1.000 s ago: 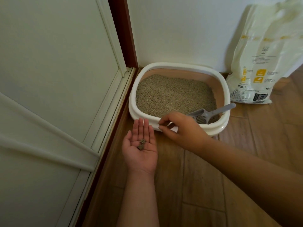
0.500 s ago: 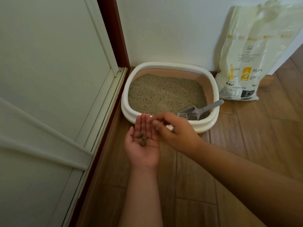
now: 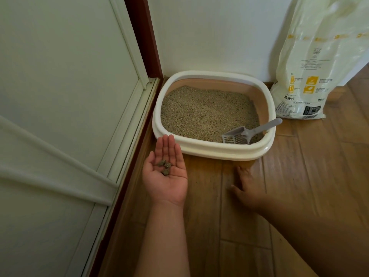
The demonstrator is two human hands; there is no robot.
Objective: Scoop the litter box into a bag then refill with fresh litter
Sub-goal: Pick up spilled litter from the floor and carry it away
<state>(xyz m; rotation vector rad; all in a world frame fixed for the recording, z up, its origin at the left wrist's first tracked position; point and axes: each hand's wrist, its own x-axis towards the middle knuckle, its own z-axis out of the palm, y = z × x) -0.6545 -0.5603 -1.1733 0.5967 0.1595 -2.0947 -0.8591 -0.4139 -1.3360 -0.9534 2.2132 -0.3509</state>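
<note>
Three small clumps (image 3: 165, 167) are lying in the flat, upturned left hand (image 3: 165, 176) while the empty, spread right hand (image 3: 246, 186) is reaching over the floor (image 3: 299, 176), likely gathering strays before bagging

White door (image 3: 60, 96), wood floor (image 3: 299, 186).

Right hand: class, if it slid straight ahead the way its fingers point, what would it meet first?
Probably the near wall of the litter box; the right hand points up the floor towards it. Depth is uncertain.
</note>
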